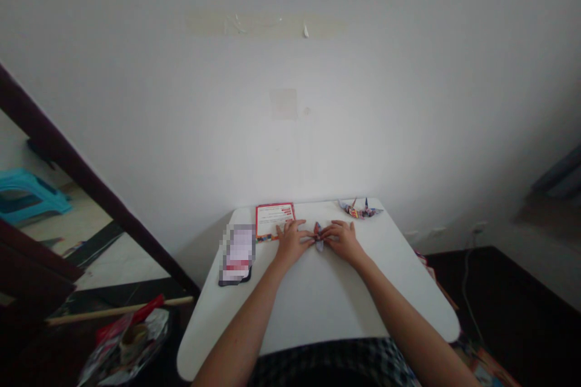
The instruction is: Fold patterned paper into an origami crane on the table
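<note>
Between my hands, above the white table [318, 302], is a small piece of folded printed paper [318, 237], narrow and pointed at its top and bottom. My left hand [293, 240] pinches its left side, thumb and finger closed on it. On the other side my right hand [344, 240] grips the paper with its fingertips. The fingers partly cover its middle, so the exact fold is hard to make out. A folded paper crane [361, 210], made of similar colourful printed paper, rests at the table's back right corner, apart from my hands.
A red-edged printed card [275, 217] lies behind my left hand. Left of it is a phone [236, 254] with a blurred screen. The table's back edge meets a white wall [290, 151]. On the floor at left stands a bin [129, 344] with rubbish.
</note>
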Demonstrator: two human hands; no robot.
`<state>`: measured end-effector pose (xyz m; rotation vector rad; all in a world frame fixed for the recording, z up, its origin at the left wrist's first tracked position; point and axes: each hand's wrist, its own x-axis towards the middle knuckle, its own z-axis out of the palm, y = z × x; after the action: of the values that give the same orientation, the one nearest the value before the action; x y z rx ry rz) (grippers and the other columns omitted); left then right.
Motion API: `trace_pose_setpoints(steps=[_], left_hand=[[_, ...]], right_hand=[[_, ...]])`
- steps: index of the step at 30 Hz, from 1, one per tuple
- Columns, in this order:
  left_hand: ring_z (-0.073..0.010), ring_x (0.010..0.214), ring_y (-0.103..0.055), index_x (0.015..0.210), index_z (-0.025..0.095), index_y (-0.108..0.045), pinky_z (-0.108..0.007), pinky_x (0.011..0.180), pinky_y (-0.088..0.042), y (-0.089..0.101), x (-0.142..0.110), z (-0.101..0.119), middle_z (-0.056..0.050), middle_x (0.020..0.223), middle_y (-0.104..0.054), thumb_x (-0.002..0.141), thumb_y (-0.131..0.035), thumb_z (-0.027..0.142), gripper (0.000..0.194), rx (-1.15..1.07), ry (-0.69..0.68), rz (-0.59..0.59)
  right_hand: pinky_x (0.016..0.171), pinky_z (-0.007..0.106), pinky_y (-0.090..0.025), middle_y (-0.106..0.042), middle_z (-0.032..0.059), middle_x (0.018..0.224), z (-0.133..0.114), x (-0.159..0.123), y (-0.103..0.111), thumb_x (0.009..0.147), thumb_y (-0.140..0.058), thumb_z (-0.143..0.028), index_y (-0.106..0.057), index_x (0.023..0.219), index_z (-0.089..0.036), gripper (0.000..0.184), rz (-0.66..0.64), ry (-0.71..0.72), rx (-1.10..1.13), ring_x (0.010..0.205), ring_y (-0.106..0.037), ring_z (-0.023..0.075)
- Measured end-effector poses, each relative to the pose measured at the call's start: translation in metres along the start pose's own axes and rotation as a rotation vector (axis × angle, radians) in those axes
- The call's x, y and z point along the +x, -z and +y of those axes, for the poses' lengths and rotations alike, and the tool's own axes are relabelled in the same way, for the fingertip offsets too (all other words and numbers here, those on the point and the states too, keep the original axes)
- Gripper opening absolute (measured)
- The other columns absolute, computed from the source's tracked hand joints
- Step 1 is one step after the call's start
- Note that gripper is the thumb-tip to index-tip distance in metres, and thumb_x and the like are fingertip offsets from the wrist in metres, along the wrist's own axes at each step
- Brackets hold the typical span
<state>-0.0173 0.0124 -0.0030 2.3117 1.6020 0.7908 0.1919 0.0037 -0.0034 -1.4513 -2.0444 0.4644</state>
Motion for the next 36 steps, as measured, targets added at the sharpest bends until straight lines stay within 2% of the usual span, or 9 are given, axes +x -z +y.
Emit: trace_pose_setpoints(steps=[9,15,25,30,36], left_hand=[[-0.0306,0.136,-0.035,0.094,0.04,-0.075,-0.073,0.111,-0.006,0.0,0.0,0.001,0.0,0.137,-0.056,0.075,-0.077,0.034,0.02,-0.011,-0.012,0.0],[-0.0295,0.136,-0.035,0.093,0.038,-0.075,-0.069,0.113,-0.005,0.002,-0.002,0.005,0.001,0.136,-0.056,0.072,-0.079,0.035,0.021,0.009,-0.018,-0.007],[-0.0273,0.135,-0.035,0.089,0.034,-0.076,-0.067,0.114,0.001,0.007,-0.006,0.012,0.001,0.136,-0.057,0.081,-0.07,0.038,0.011,0.025,-0.037,-0.001],[-0.0283,0.134,-0.037,0.086,0.033,-0.076,-0.069,0.113,-0.001,0.006,-0.004,0.012,0.001,0.134,-0.058,0.082,-0.069,0.036,0.008,0.009,-0.023,0.024],[-0.0293,0.134,-0.037,0.088,0.032,-0.075,-0.071,0.113,-0.004,0.002,-0.002,0.013,-0.001,0.136,-0.057,0.083,-0.068,0.036,0.009,0.022,0.015,0.036]], right_hand=[[0.109,0.07,-0.003,-0.07,0.0007,0.113,-0.006,-0.001,-0.003,0.087,-0.058,-0.033,-0.072,0.094,-0.032,0.016,0.031,-0.035,-0.002,0.129,-0.044,0.0262],[0.109,0.07,-0.003,-0.068,0.0034,0.115,-0.008,0.0,-0.004,0.087,-0.057,-0.03,-0.071,0.095,-0.03,0.016,0.028,-0.064,-0.005,0.13,-0.044,0.0276],[0.109,0.071,-0.003,-0.07,0.0022,0.111,-0.005,-0.001,-0.003,0.085,-0.059,-0.032,-0.071,0.094,-0.031,0.015,0.062,-0.039,0.022,0.13,-0.045,0.027],[0.109,0.071,0.002,-0.072,0.0002,0.107,-0.004,-0.001,0.0,0.084,-0.059,-0.034,-0.071,0.09,-0.032,0.014,0.056,-0.004,0.016,0.13,-0.045,0.0267],[0.109,0.072,0.0,-0.071,0.0007,0.109,-0.006,-0.002,-0.002,0.088,-0.055,-0.035,-0.071,0.093,-0.031,0.017,0.07,-0.011,-0.034,0.128,-0.046,0.0273]])
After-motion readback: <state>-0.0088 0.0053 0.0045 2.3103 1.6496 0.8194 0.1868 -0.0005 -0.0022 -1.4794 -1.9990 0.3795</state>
